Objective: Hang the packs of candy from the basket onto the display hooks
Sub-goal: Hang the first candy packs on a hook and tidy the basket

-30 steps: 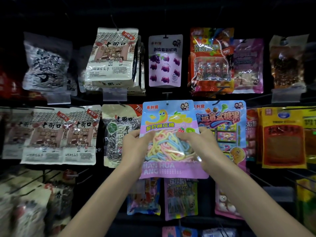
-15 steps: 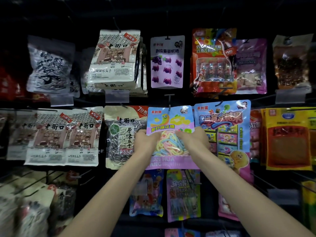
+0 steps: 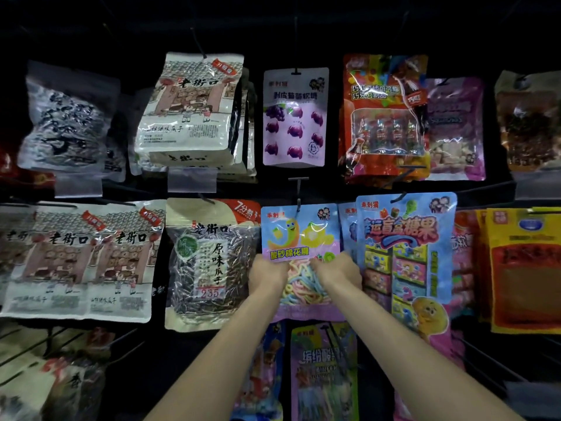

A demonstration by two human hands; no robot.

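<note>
A dim shop display wall of hanging snack bags, seen from above the person's outstretched forearms.

At centre, one candy pack (image 3: 299, 235) has a blue top and pink base and reads "酸砂棉花糖" on a pink band under a cartoon yellow figure. Pastel candy ropes show through its clear window. Two hands hold it. The left hand (image 3: 267, 276) grips its left edge and the right hand (image 3: 338, 271) grips its right edge, fingers curled round the bag and backs of the hands toward the camera. The label rises at 12 o'clock from the hands, and the window lies between and below them.

A single black display hook (image 3: 298, 191) comes down at 12 o'clock and meets the pack's top edge. Whether it passes through the hang hole cannot be told.

- **At 9 o'clock:** one sunflower seed bag (image 3: 209, 265) marked "老街口", "原味瓜子", "7分熟" and "235".
- **Further toward 9 o'clock:** two white 老街口 bags (image 3: 76, 259) side by side.
- **At 11 o'clock:** a third white bag (image 3: 194, 107).
- **At 12 o'clock, above the hook:** one lilac grape gummy pack (image 3: 294, 117) showing nine purple sweets.
- **At 3 o'clock:** a tall blue candy pack (image 3: 403, 253) ending in "糖果".
</note>
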